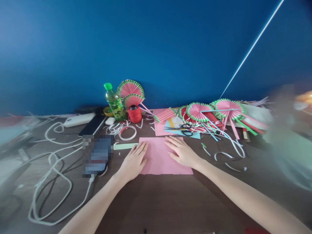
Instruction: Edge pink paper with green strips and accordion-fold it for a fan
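A sheet of pink paper (159, 159) lies flat on the dark table before me. My left hand (134, 161) rests over its left edge, fingers stretched out and pointing away from me. On the right side of the sheet lies my right hand (182, 152), palm down with the fingers spread. A pale green paper strip (125, 146) runs out to the left, close by my left fingertips. Just beyond the sheet, scissors (181, 129) with dark handles rest on light blue paper (197, 135). A pleated pink paper piece with green edges (164, 115) lies behind.
Round pleated fans (198, 111) lie at the back right, others (131, 89) at the back left. A green-capped bottle (114, 102) and a red thread spool (135, 113) stand by the wall. To the left are a phone (97, 157), its white cable (70, 185) and a tape ring (127, 133).
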